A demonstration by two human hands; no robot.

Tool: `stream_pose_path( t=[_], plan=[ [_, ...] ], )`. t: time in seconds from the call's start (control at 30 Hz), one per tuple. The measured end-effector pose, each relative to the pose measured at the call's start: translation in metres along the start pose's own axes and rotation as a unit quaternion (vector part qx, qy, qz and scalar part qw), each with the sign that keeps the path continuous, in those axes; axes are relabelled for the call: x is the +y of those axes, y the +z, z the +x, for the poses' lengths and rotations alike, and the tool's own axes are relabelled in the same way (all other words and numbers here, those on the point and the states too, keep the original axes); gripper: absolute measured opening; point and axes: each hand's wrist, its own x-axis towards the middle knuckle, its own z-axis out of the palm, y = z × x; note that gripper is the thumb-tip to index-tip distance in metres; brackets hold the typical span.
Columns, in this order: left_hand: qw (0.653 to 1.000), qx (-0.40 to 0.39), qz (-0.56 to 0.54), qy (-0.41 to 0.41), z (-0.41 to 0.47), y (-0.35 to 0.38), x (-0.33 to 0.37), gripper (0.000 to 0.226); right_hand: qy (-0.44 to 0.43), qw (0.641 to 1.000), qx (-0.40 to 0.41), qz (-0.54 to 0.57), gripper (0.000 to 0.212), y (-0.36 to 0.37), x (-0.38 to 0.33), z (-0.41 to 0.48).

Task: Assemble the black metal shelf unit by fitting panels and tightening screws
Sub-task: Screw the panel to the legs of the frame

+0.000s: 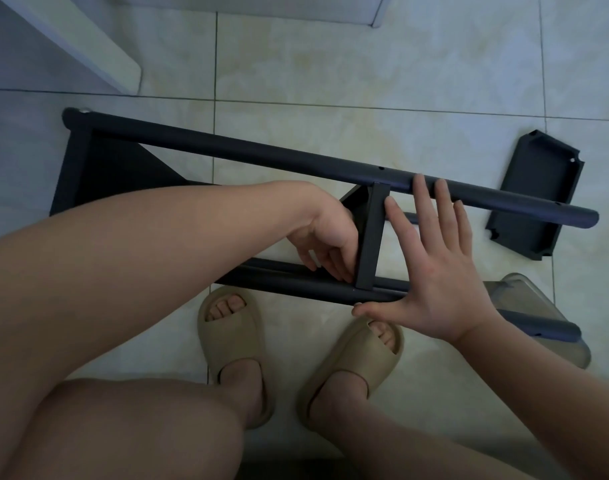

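The black shelf frame (199,147) lies on its side on the tiled floor (331,64), right under both my hands. My left hand (325,244) sits against the left face of the middle panel (370,237), which stands edge-on between the far tube (261,155) and the near tube (285,280). Its fingers curl down to the corner where the panel meets the near tube; I cannot tell whether they pinch anything there. My right hand (434,271) is flat and spread just right of the panel. Its longer fingertips lie on the far tube and its thumb touches the near tube. A loose black panel (538,195) lies on the floor beyond my right hand, partly under the far tube's end. A clear plastic container (525,296) is just right of that wrist. My feet, in beige slippers (233,344), are below my hands, on the near side of the frame.
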Motion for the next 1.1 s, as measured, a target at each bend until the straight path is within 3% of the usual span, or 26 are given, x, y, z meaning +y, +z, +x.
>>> stream_pose_path(
  t=[0.3, 0.63, 0.8, 1.1],
  plan=[
    [0.999, 0.009, -0.025, 0.038, 0.001, 0.002, -0.006, 0.034, 0.005, 1.0, -0.011, -0.006, 0.13, -0.002, -0.001, 0.0],
    [1.0, -0.018, 0.002, 0.013, 0.001, -0.001, -0.007, 0.027, 0.009, 1.0, -0.019, -0.004, 0.131, -0.003, -0.002, 0.0],
    [0.999, 0.0, -0.004, 0.033, 0.001, 0.0, -0.005, 0.033, 0.008, 1.0, -0.018, -0.007, 0.133, -0.002, -0.001, 0.0],
    [0.996, 0.002, -0.046, 0.081, 0.0, 0.004, -0.012, 0.024, 0.007, 1.0, -0.018, -0.005, 0.13, -0.003, -0.001, 0.0]
  ],
)
